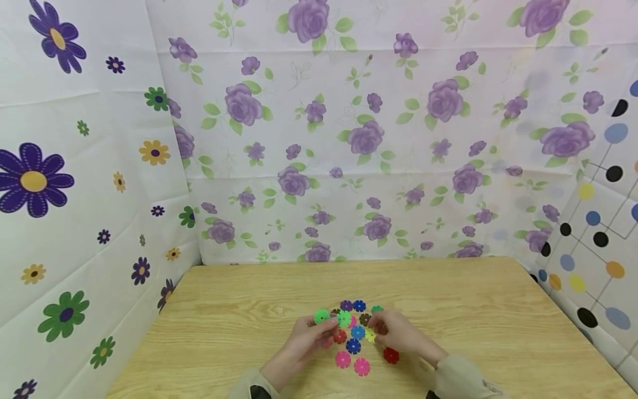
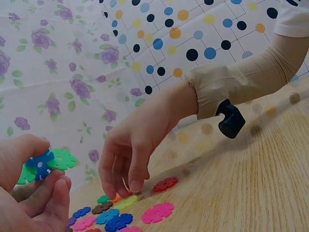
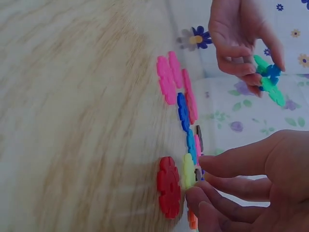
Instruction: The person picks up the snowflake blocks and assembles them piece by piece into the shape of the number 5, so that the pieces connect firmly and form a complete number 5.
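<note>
My left hand (image 1: pixel 310 337) pinches a small joined piece of notched plastic discs, raised above the table. In the left wrist view it shows a blue disc (image 2: pixel 41 164) between a green disc (image 2: pixel 63 158) and a second green one, partly behind the thumb. My right hand (image 1: pixel 401 332) reaches down over the loose discs, fingers bent and spread. Its fingertips are right at an orange disc (image 2: pixel 116 197) and a yellow disc (image 2: pixel 126 202). In the right wrist view, the thumb and fingers stand apart beside the yellow disc (image 3: pixel 189 171), with the orange disc (image 3: pixel 192 220) partly hidden.
Several loose discs lie close together on the wooden table (image 1: pixel 224 332): pink (image 1: pixel 361 366), blue (image 1: pixel 353 346), purple (image 1: pixel 346 305) and brown among them. A red disc (image 1: pixel 391 355) lies right of the group. Patterned cloth (image 1: pixel 349 138) walls the table at the back and sides.
</note>
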